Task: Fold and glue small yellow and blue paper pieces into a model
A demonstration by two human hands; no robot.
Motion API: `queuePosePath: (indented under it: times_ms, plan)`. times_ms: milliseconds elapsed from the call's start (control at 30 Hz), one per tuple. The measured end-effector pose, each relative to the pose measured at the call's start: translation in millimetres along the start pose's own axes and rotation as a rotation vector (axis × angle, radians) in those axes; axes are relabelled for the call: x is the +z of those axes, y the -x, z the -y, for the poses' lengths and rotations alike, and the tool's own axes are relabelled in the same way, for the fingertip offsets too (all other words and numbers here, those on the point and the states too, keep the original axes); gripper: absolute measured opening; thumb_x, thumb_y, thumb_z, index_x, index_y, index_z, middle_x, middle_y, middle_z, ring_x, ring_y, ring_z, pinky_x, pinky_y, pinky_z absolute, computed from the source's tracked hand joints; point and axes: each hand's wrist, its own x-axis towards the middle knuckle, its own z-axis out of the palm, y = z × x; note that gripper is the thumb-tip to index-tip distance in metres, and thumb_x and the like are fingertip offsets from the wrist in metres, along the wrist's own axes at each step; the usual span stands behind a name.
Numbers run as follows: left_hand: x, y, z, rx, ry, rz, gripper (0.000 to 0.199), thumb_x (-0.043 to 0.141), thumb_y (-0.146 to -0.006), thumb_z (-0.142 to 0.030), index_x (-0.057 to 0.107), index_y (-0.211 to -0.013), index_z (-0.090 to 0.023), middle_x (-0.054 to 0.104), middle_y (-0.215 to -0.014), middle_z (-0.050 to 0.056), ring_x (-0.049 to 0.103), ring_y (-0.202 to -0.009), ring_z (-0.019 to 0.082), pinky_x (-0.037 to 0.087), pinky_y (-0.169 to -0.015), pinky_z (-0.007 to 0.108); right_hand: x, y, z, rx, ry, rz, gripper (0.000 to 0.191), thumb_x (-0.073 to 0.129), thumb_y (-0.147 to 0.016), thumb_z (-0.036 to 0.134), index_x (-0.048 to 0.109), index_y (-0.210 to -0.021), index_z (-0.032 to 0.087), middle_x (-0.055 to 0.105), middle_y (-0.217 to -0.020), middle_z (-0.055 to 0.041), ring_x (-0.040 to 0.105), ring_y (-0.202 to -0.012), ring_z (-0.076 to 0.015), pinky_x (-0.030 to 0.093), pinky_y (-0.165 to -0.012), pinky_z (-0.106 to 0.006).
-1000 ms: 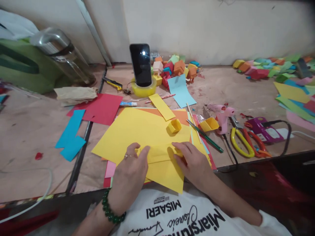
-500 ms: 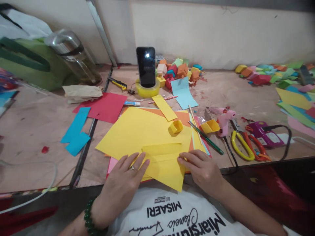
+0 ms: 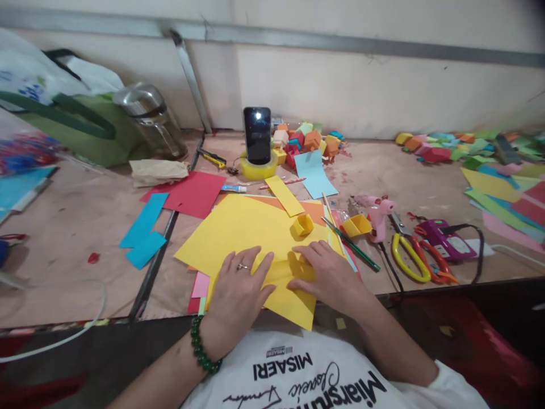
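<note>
A creased yellow sheet [image 3: 293, 307] lies over a larger yellow sheet [image 3: 221, 227] on the paper stack at the table's front edge. On its left side rests my left hand [image 3: 238, 289], fingers spread, with a ring and a green bead bracelet. My right hand [image 3: 330, 275] lies on its right side, fingers and thumb apart. The folded band of the sheet runs between the hands and is partly hidden by them. Just beyond are a small yellow paper box [image 3: 302, 225] and a yellow strip [image 3: 285, 196].
Right of the stack are a green pen [image 3: 357, 250], another yellow box [image 3: 356, 225], a pink glue gun [image 3: 378, 213], scissors [image 3: 411, 255] and a purple power adapter [image 3: 447, 238]. A phone [image 3: 258, 136] stands in a tape roll [image 3: 258, 168]. Blue strips [image 3: 145, 221] lie left.
Both hands have moved farther onto the yellow sheet and now cover the ends of its folded band. The right fingers have spread from a pinch at its edge. The camera view has shifted.
</note>
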Motion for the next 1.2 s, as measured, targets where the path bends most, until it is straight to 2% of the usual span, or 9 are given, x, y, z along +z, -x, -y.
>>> queuePosePath:
  times_ms: [67,200,367,467,567,667,933,1067,1200]
  plan:
    - [-0.1,-0.9,0.4,-0.042,0.025,-0.065,0.045,0.060,-0.084,-0.022,0.051,-0.128,-0.019,0.058,-0.125,0.018,0.056,-0.112,0.032,0.047,-0.092,0.050,-0.7,2.8,-4.4,0.081,-0.088,0.018,0.011,0.071,-0.075,0.023,0.061,-0.077,0.019,0.060,-0.066,0.0004,0.056,-0.063,-0.0161,0.046,-0.056,-0.028]
    - [-0.5,2.2,3.6,-0.211,0.257,-0.178,0.071,0.056,-0.087,-0.040,0.022,-0.147,-0.020,0.050,-0.134,0.020,0.053,-0.118,0.031,0.049,-0.092,0.048,-3.6,7.4,2.6,0.234,-0.433,-0.106,0.025,0.060,-0.084,0.030,0.050,-0.063,0.020,0.047,-0.049,0.0066,0.043,-0.043,-0.0087,0.033,-0.040,-0.020]
    - [-7.1,-2.8,-5.1,-0.268,0.701,0.043,0.067,0.048,-0.091,-0.036,0.019,-0.149,-0.017,0.067,-0.094,0.008,0.065,-0.080,0.018,0.056,-0.072,0.031,3.4,10.5,28.6,0.169,-0.734,-0.042,0.023,0.047,-0.091,0.037,0.057,-0.080,0.019,0.060,-0.060,0.0021,0.054,-0.048,-0.0103,0.042,-0.042,-0.020]
    - [-14.0,-9.5,-5.3,-0.279,0.770,0.102,0.052,0.036,-0.095,-0.027,0.032,-0.144,-0.013,0.067,-0.076,0.002,0.063,-0.064,0.014,0.055,-0.062,0.024,4.0,18.3,28.9,-0.035,-0.590,0.015,0.018,0.052,-0.090,0.033,0.060,-0.081,0.019,0.060,-0.061,0.0021,0.054,-0.052,-0.0106,0.043,-0.049,-0.022]
    - [-16.4,-12.7,3.0,-0.238,0.712,0.095,0.046,0.033,-0.094,-0.023,0.044,-0.138,-0.013,0.071,-0.106,0.010,0.067,-0.095,0.018,0.056,-0.081,0.029,-4.8,23.1,22.2,-0.194,-0.299,-0.286,0.004,0.058,-0.085,0.019,0.060,-0.083,0.022,0.064,-0.069,-0.0015,0.059,-0.064,-0.0149,0.048,-0.061,-0.028]
    - [-13.2,-12.8,11.2,-0.122,0.685,0.186,0.041,0.034,-0.094,-0.024,0.053,-0.130,-0.018,0.066,-0.123,0.008,0.063,-0.110,0.018,0.053,-0.091,0.030,-11.5,17.8,18.5,-0.296,0.013,-0.487,0.027,0.052,-0.082,0.005,0.061,-0.098,0.025,0.069,-0.100,-0.0073,0.061,-0.096,-0.0209,0.049,-0.082,-0.038]
    - [-11.6,-17.7,8.2,-0.004,0.166,0.144,0.032,0.042,-0.090,-0.016,0.061,-0.116,-0.015,0.067,-0.095,0.013,0.063,-0.086,0.025,0.053,-0.076,0.043,14.9,2.7,6.9,-0.395,0.141,-0.316,0.023,0.046,-0.090,0.007,0.067,-0.091,0.018,0.072,-0.102,-0.0080,0.060,-0.099,-0.0218,0.052,-0.081,-0.037]
    - [-14.7,-9.3,2.0,0.048,0.204,0.160,0.023,0.056,-0.087,-0.033,0.066,-0.099,-0.016,0.065,-0.087,0.009,0.060,-0.078,0.024,0.053,-0.069,0.040,18.1,2.9,4.7,-0.376,0.033,-0.182,0.023,0.044,-0.091,0.007,0.066,-0.091,0.013,0.071,-0.094,-0.0091,0.059,-0.087,-0.0202,0.054,-0.074,-0.035]
    - [-10.7,2.3,-0.5,0.002,0.258,0.109,0.019,0.049,-0.090,-0.020,0.068,-0.089,-0.017,0.064,-0.082,0.006,0.059,-0.072,0.020,0.053,-0.063,0.034,12.9,5.7,-0.9,-0.293,-0.160,-0.085,0.019,0.048,-0.093,0.011,0.066,-0.098,0.014,0.070,-0.100,-0.0084,0.057,-0.090,-0.0191,0.055,-0.075,-0.034]
